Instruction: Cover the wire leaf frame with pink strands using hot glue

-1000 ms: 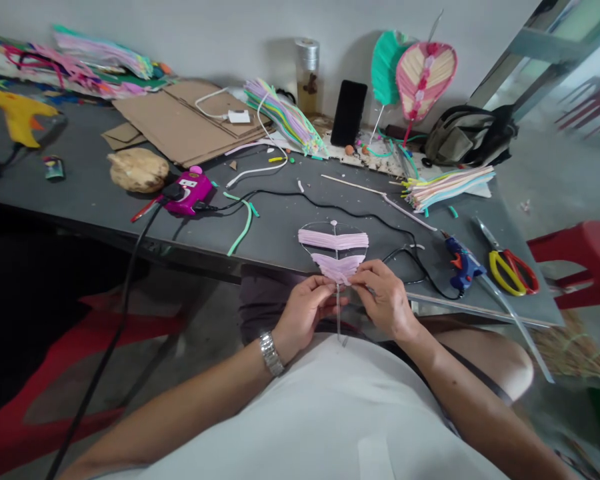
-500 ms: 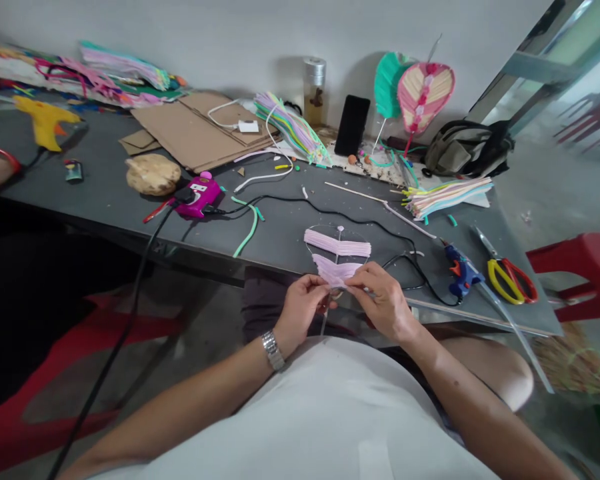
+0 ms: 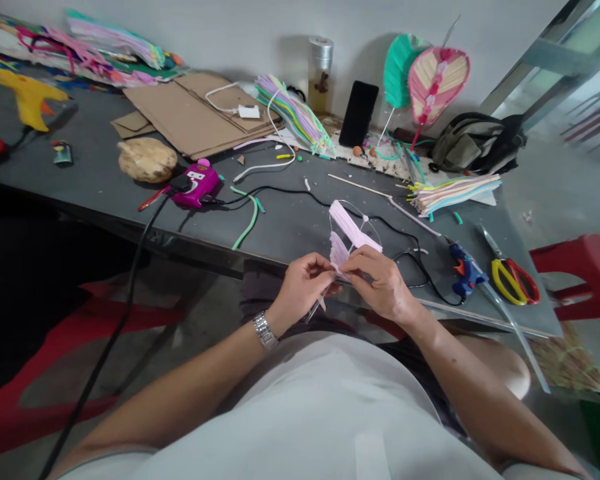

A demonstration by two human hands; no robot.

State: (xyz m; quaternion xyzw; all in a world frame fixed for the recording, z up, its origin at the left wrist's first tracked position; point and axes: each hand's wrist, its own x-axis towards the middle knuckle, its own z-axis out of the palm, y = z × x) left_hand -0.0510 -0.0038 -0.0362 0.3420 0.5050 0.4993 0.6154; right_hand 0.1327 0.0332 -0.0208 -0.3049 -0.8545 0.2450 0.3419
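While both of my hands are closed on it, the pink straw leaf point(image 3: 353, 230) stands tilted over the near edge of the counter point(image 3: 105, 193), its upper end leaning away to the right. My left grip point(image 3: 305, 283) pinches the leaf's lower tip between thumb and fingertips. My right grip point(image 3: 383, 283) pinches the same tip from the other side, so the two nearly touch. A thin stem point(image 3: 316, 307) pokes out below my left grip, slanting down towards my lap, and a metal watch point(image 3: 265, 330) sits on that wrist.

Just behind the leaf a black cable point(image 3: 290, 193) snakes across the counter. To the right of my right grip lies a blue glue gun point(image 3: 463, 270), with yellow and red scissors point(image 3: 513, 280) just beside it. Behind these is a flat bundle of pastel straws point(image 3: 453, 190).

To the left lie a curved green strip point(image 3: 247, 223) and a magenta gadget point(image 3: 195, 185) with a thick black cord plugged into it.

Further back are sheets of cardboard point(image 3: 195, 113). A black phone point(image 3: 359, 113) is propped against the wall beside a bottle point(image 3: 321, 73), and two finished leaves point(image 3: 433, 80), one teal and one pink, stand upright. A dark bag point(image 3: 480, 140) sits by the counter's far right corner, and a yellow glue gun point(image 3: 30, 100) lies far off to the left. A red chair point(image 3: 580, 260) stands beyond the counter's right end.
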